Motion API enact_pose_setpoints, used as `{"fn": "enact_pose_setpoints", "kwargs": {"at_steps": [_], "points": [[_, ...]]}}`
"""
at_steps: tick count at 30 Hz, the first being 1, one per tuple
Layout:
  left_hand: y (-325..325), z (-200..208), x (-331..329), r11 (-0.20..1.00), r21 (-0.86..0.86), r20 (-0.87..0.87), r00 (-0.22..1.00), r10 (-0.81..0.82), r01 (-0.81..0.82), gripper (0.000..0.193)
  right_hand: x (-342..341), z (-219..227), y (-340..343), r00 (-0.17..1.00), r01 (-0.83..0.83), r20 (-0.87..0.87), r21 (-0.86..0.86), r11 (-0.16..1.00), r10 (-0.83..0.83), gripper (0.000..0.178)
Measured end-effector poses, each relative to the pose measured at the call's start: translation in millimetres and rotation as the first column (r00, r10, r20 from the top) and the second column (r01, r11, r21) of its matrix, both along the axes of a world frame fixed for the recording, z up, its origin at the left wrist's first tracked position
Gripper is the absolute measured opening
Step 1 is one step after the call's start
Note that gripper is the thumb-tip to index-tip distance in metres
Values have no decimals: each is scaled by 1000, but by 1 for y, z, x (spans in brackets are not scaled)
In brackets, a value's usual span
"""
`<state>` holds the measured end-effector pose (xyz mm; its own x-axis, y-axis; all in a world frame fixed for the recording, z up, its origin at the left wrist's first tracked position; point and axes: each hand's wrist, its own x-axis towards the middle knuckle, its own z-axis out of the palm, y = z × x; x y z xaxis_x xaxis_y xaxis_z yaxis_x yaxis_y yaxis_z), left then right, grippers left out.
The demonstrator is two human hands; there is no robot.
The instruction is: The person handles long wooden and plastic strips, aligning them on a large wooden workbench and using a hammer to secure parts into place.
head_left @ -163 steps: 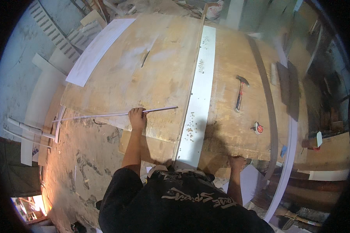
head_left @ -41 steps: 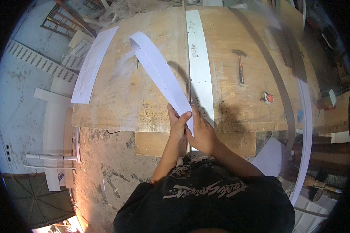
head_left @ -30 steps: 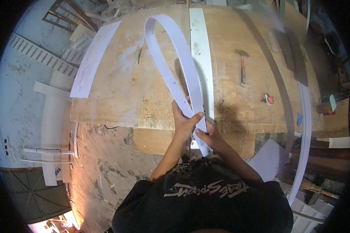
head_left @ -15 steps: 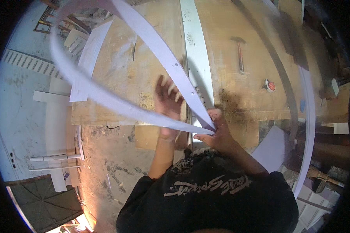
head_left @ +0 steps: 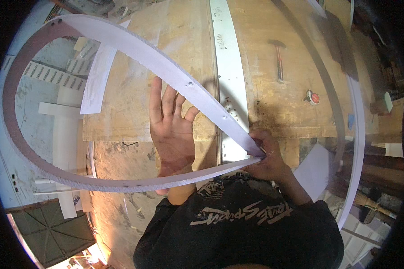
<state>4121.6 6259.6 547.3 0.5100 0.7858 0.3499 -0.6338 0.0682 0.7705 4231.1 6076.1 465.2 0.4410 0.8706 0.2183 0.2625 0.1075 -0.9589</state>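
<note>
A long white strip [head_left: 206,100], bent into a teardrop-shaped loop, hangs over the near part of the plywood table [head_left: 274,107]. My right hand [head_left: 270,157] grips both its ends pinched together at the loop's right tip. Small round screws or holes dot the upper run of the strip. My left hand [head_left: 173,132] is open within the loop, palm up, its fingers spread and pointing away from me. Its fingertips come near the upper run, while the lower run passes in front of its wrist. Whether the left hand touches the strip I cannot tell.
A pale strip [head_left: 229,45] runs lengthwise along the table. To its right lie a hammer [head_left: 280,65] and a red-and-white tape measure [head_left: 313,97]. A white panel [head_left: 98,80] rests at the table's left edge. Another long curved white strip [head_left: 357,134] stands at the right.
The loop has swung left and down and opened wider. My right hand has moved slightly right with the ends. My left hand has shifted left and turned its spread palm up.
</note>
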Motion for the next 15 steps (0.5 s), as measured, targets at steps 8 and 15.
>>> {"fn": "enact_pose_setpoints", "kwargs": {"at_steps": [8, 15], "points": [[16, -56, 13, 987, -159, -1, 1000, 12, -12, 115, 4, -10, 13, 997, 8, -73, -197, 980, -22, 49], [27, -139, 18, 796, -606, -42, 998, -51, 16, 52, 2, -21, 23, 996, 85, 44, -350, 933, -74, 33]]}}
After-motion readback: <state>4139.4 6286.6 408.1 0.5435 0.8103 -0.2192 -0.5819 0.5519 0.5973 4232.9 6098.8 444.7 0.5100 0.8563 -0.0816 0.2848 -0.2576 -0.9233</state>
